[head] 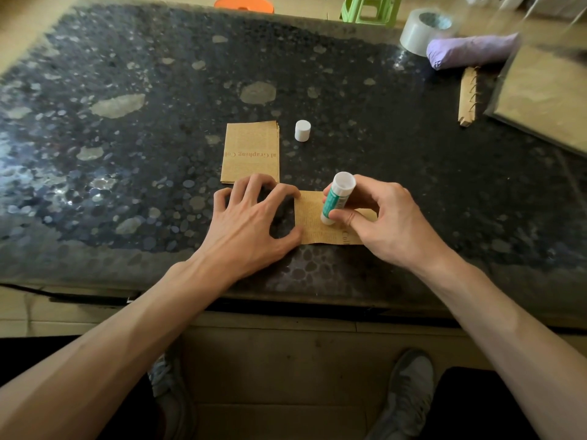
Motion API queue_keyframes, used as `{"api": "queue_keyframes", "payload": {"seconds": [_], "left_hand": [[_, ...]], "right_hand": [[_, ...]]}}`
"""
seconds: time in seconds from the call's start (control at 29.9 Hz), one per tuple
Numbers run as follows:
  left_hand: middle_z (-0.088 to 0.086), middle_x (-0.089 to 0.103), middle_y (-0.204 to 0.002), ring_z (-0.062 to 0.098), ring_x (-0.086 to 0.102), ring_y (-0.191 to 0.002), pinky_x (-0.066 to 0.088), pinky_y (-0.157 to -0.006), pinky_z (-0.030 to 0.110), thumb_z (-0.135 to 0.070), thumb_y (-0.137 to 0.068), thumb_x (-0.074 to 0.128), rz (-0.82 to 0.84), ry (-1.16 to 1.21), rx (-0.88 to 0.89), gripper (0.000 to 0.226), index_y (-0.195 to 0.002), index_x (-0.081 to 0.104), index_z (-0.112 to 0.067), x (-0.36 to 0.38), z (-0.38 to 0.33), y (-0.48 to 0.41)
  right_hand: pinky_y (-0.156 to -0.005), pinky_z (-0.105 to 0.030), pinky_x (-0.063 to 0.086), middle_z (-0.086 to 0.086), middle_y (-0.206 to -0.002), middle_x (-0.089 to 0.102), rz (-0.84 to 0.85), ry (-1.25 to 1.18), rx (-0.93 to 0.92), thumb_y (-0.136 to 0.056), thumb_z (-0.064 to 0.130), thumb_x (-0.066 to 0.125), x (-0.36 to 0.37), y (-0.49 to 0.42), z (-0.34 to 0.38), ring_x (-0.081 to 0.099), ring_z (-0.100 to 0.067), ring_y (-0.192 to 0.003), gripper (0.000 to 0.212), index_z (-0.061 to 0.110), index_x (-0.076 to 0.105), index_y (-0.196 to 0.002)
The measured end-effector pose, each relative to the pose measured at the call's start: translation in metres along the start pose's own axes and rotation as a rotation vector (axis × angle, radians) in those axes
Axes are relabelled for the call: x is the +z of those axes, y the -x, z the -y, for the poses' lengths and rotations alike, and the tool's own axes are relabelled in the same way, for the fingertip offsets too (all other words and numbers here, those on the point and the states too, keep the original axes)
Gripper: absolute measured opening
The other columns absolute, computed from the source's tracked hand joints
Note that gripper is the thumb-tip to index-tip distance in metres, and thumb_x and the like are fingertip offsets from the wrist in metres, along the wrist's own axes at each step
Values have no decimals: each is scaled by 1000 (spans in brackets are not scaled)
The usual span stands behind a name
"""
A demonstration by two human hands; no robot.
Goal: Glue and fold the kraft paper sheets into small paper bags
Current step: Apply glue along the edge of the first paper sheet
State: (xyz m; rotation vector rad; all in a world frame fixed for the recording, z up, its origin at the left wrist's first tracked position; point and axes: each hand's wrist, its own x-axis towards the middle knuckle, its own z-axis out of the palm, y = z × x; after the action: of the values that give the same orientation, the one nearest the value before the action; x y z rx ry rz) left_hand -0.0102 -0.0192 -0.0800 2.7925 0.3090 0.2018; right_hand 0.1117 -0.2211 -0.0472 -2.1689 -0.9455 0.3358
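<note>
A printed kraft paper sheet (pixel 313 222) lies flat near the front edge of the dark speckled table (pixel 127 122). My left hand (pixel 251 220) rests beside it with fingers spread, thumb and forefinger touching its left edge. My right hand (pixel 378 220) grips a green and white glue stick (pixel 337 198), tilted, with its lower end on the sheet. Behind the left hand lies a small stack of kraft paper sheets (pixel 251 150). The glue stick's white cap (pixel 302 130) stands upright to the right of that stack.
At the back right are a roll of clear tape (pixel 419 30), a folded purple umbrella (pixel 470 50), a spiral-bound brown notebook (pixel 468 96) and a tan board (pixel 546 96). A green stool (pixel 368 9) and an orange stool (pixel 244 3) stand beyond the table. My shoes show below.
</note>
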Motion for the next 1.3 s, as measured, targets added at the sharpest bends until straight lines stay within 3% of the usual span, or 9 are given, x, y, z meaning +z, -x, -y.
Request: {"api": "queue_keyframes", "payload": {"seconds": [0.2,0.4,0.57,0.73,0.87,0.97,1.1,1.3], "left_hand": [[-10,36,-135,14,31,-134,22,-112,43,-73,-85,46,17,-2,1,58,-136,43,-46,0,0,-1],[-11,37,-133,15,33,-133,22,-112,43,-73,-83,42,37,9,-5,59,-137,41,-49,-3,1,-2],[-9,35,-134,15,30,-135,21,-113,44,-72,-84,40,69,-5,1,57,-137,42,-51,-4,1,-2],[-10,34,-136,15,27,-138,19,-115,45,-71,-85,37,85,-1,0,56,-137,40,-52,-5,1,-2],[-9,32,-138,16,26,-139,19,-116,45,-78,-86,35,94,-13,3,59,-138,39,-52,-5,2,-2],[-8,32,-141,17,25,-140,18,-116,45,-77,-85,41,106,-27,5,60,-139,39,-52,-6,2,-2],[-8,33,-139,17,27,-139,21,-115,46,-81,-83,34,100,-17,10,63,-138,39,-53,-6,2,-2],[-8,34,-137,18,29,-138,22,-114,47,-80,-83,36,85,-22,13,60,-137,39,-53,-4,3,-2]], "right_hand": [[-94,-14,52,19,-121,68,-3,22,13,-88,42,78,-2,2,1,63,0,-114,41,30,68,-126],[-104,-30,54,14,-123,70,84,18,-15,-94,26,75,-7,2,0,64,-3,-118,34,25,69,-127],[-105,-27,51,18,-119,70,136,10,-23,-95,14,72,-9,2,1,63,1,-117,31,29,70,-123],[-95,-14,50,20,-117,69,88,38,-10,-90,30,77,-8,5,5,64,5,-109,29,30,70,-118],[-91,-18,55,18,-115,69,19,51,-11,-86,36,83,-4,10,6,67,1,-107,36,33,67,-118],[-90,-17,56,21,-114,68,4,52,-13,-86,37,83,-3,12,6,67,3,-106,39,31,68,-121],[-89,-7,51,24,-112,67,37,41,-17,-88,34,81,-4,14,5,63,12,-103,33,32,68,-118],[-93,-11,51,21,-111,71,90,-2,-43,-89,30,79,-8,14,4,65,6,-109,27,25,73,-115]]}}
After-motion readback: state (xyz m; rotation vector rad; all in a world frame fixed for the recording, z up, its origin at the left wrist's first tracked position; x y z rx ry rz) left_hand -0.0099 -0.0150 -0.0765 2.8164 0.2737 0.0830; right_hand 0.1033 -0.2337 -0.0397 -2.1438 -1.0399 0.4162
